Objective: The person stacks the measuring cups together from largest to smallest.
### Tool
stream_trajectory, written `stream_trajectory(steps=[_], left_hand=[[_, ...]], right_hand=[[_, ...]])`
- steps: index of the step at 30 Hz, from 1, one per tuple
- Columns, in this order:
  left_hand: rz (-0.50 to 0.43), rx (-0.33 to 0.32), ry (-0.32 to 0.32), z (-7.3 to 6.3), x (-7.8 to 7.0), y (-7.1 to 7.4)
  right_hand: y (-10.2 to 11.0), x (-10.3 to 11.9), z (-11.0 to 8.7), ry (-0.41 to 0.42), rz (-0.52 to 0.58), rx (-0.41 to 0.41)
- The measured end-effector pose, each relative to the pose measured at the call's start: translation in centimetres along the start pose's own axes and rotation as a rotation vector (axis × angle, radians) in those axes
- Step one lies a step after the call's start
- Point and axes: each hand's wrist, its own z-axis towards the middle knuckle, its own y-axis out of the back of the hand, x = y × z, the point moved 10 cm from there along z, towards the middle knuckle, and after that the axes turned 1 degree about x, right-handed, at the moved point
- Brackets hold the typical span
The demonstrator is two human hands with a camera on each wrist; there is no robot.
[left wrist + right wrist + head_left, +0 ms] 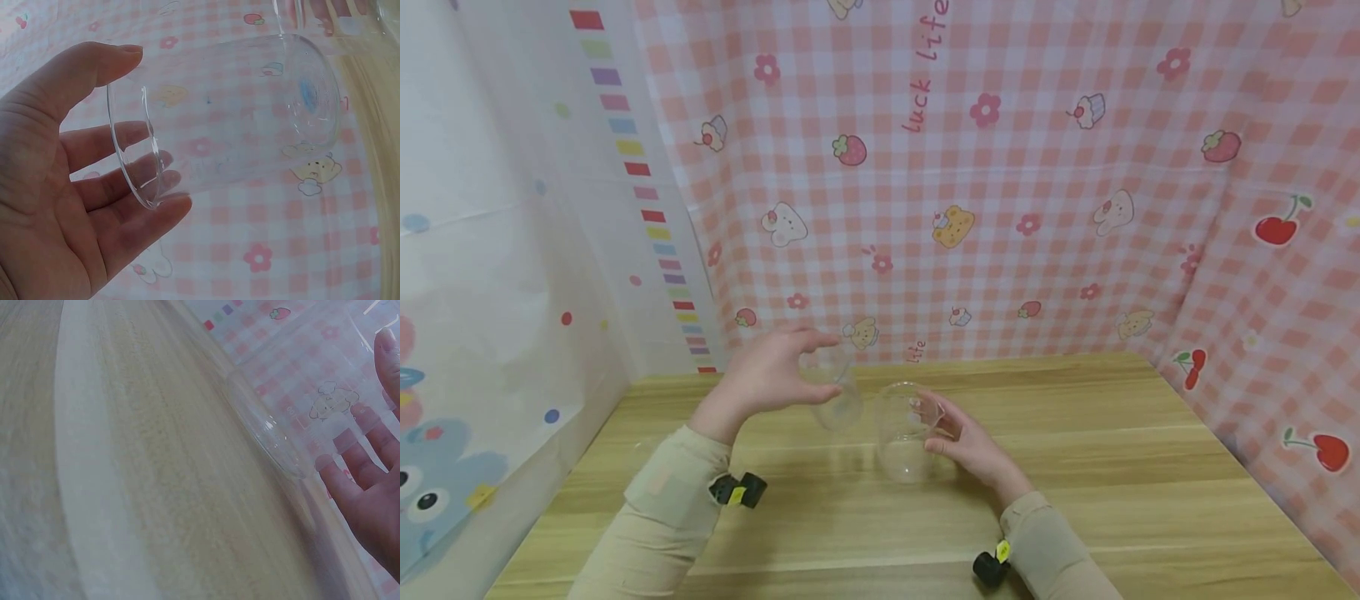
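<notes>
My left hand (pixel 775 371) grips a clear beaker (pixel 837 410) near its rim, thumb on one side and fingers on the other. In the left wrist view this beaker (pixel 231 119) lies tilted, its flared rim towards the palm, with a small blue mark at its base. My right hand (pixel 970 446) holds a second clear beaker (pixel 898 429), wider and roughly upright, by its side. A pouring lip shows at its rim. The right wrist view shows fingertips (pixel 344 440) against its wall; whether its base touches the table cannot be told.
The wood-grain table (pixel 850 533) runs back to a pink checked cloth (pixel 1037 167) hung behind it. A white patterned sheet (pixel 512 208) hangs at the left. Cameras (pixel 748 490) are strapped to both wrists.
</notes>
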Motion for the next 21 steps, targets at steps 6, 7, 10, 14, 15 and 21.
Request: stream_trajectory(steps=[6, 7, 10, 14, 15, 21], left_hand=[[-0.003, -0.031, -0.017, 0.2, -0.8, 0.8], [-0.007, -0.036, -0.022, 0.2, -0.9, 1.0], [-0.014, -0.054, -0.049, 0.4, -1.5, 1.3], [-0.018, -0.071, -0.079, 0.7, -2.2, 1.6], [-0.017, -0.073, -0.083, 0.8, -2.4, 1.7], [-0.029, -0.069, -0.078, 1.4, -3.0, 1.6]], right_hand=[[0.1, 0.0, 0.0, -0.006, -0.005, -0.005], [0.1, 0.0, 0.0, -0.009, -0.004, -0.006], [0.1, 0.0, 0.0, -0.020, -0.003, -0.009], [0.2, -0.2, 0.0, -0.024, -0.003, -0.010], [0.2, -0.2, 0.0, -0.022, -0.003, -0.010], [0.0, 0.1, 0.1, 0.010, 0.005, -0.005]])
